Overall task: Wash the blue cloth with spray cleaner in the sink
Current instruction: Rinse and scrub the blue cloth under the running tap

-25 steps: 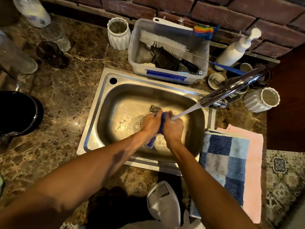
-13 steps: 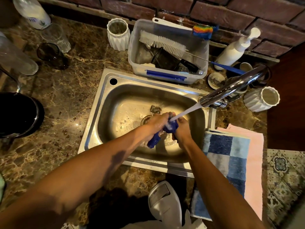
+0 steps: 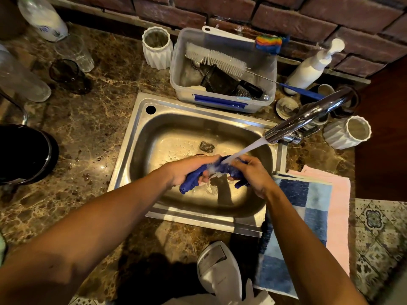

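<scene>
From my head camera, I have the blue cloth bunched between both hands over the middle of the sink. My left hand grips one end and my right hand grips the other, fingers curled round it. Water from the faucet strikes the cloth between them. My worry is splash: the stream hits near the sink's right edge, so spray could wet the checked towel lying just beside that edge.

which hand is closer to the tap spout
Right. The right hand grips the blue cloth just below and left of the spout; the left hand holds the cloth's other end, farther left.
</scene>
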